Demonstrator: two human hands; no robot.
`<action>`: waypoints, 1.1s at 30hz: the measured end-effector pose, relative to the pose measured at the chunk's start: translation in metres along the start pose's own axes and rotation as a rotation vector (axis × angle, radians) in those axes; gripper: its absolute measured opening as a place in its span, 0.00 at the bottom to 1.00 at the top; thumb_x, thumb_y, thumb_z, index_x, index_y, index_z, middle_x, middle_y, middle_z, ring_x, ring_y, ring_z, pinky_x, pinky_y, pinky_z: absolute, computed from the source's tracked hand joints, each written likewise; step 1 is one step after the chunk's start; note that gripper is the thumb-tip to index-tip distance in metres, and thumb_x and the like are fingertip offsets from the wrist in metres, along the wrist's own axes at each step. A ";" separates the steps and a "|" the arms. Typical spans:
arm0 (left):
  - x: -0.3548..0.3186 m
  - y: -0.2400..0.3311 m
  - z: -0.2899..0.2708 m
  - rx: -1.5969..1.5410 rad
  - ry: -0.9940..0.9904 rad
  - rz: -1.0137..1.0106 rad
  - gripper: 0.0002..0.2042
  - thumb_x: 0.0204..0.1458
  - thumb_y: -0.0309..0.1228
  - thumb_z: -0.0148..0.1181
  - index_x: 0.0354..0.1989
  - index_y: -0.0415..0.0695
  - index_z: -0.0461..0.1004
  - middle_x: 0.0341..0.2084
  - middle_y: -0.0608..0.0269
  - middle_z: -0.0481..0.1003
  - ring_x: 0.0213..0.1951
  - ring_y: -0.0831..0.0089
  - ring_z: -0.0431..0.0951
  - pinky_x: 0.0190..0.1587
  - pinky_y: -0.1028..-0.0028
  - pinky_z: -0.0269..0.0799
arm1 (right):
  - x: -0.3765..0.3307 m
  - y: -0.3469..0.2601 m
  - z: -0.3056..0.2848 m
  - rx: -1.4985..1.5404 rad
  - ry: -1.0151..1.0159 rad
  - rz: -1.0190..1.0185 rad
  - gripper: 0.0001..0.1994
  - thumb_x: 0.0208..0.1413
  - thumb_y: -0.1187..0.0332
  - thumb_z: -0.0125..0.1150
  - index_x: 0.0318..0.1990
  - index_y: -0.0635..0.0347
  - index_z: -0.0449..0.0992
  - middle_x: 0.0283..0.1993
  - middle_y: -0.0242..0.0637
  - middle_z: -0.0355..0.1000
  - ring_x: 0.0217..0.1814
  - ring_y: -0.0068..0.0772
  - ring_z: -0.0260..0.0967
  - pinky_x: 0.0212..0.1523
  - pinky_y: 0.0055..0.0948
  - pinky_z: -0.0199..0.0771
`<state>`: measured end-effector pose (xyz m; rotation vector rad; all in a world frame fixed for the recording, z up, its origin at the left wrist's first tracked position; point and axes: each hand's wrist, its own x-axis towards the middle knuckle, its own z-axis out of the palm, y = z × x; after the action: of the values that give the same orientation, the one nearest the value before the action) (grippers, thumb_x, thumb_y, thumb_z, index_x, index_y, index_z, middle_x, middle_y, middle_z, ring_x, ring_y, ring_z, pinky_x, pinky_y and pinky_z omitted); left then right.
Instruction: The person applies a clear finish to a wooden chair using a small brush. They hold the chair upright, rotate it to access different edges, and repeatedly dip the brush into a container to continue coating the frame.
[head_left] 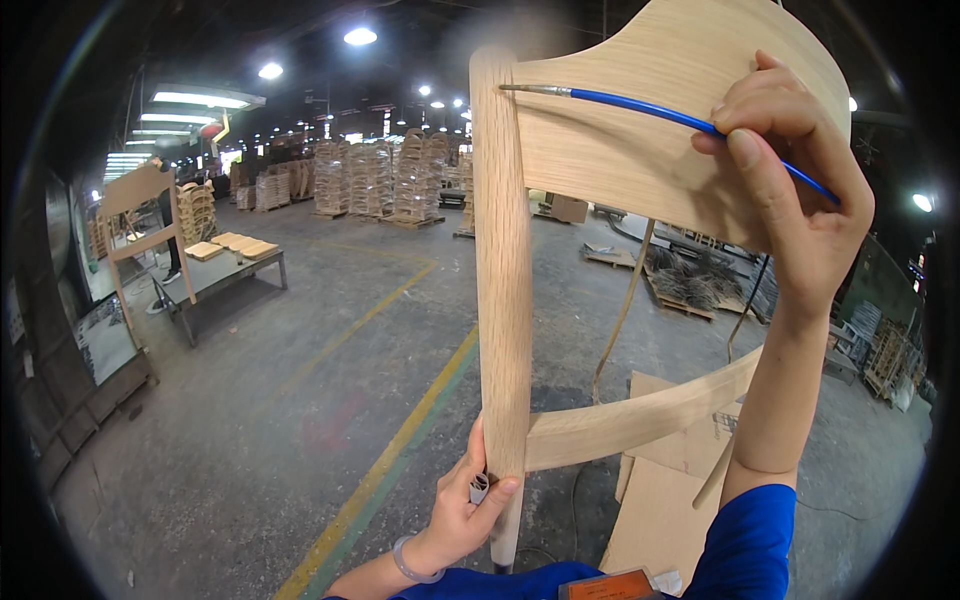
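Observation:
A pale wooden chair back (507, 290) stands upright in front of me, with a broad curved top panel (620, 120) and a lower curved rail (640, 412). My right hand (800, 170) pinches a thin paintbrush (640, 108) by its blue handle. The brush's tip touches the post near the joint with the top panel. Low on the same post, my left hand (468, 505) is closed around the wood. A small grey rolled piece (479, 487) shows between its fingers; what it is, I cannot make out.
Another wooden chair back (140, 215) stands at the left, beside a low table (225, 268) with wooden pieces on it. Wrapped pallet stacks (405, 180) line the far floor. Cardboard sheets (655, 520) lie below the rail. An orange-faced box (620, 585) is at the lower edge.

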<state>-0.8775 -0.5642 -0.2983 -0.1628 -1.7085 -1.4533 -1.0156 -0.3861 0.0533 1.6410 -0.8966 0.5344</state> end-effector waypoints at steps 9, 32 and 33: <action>-0.001 0.002 -0.006 0.016 0.018 0.037 0.41 0.70 0.36 0.64 0.79 0.23 0.48 0.62 0.30 0.76 0.61 0.52 0.82 0.62 0.60 0.77 | 0.004 -0.002 0.007 -0.023 -0.006 -0.009 0.03 0.64 0.75 0.66 0.40 0.65 0.82 0.37 0.38 0.81 0.45 0.33 0.78 0.79 0.57 0.56; -0.001 -0.001 -0.022 0.021 0.046 0.046 0.41 0.70 0.35 0.64 0.79 0.23 0.48 0.64 0.30 0.75 0.62 0.51 0.81 0.64 0.58 0.76 | 0.008 0.004 0.027 0.004 0.034 -0.038 0.04 0.65 0.76 0.64 0.43 0.66 0.83 0.39 0.40 0.83 0.48 0.35 0.80 0.79 0.58 0.57; -0.001 -0.002 -0.023 0.010 0.046 0.034 0.41 0.70 0.35 0.64 0.79 0.23 0.48 0.64 0.30 0.75 0.62 0.51 0.81 0.64 0.58 0.76 | 0.006 0.005 0.028 0.012 0.042 -0.037 0.04 0.65 0.76 0.64 0.42 0.66 0.83 0.39 0.40 0.82 0.48 0.35 0.80 0.80 0.58 0.57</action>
<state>-0.8661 -0.5844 -0.3012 -0.1510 -1.6680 -1.4134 -1.0186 -0.4148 0.0537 1.6486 -0.8318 0.5477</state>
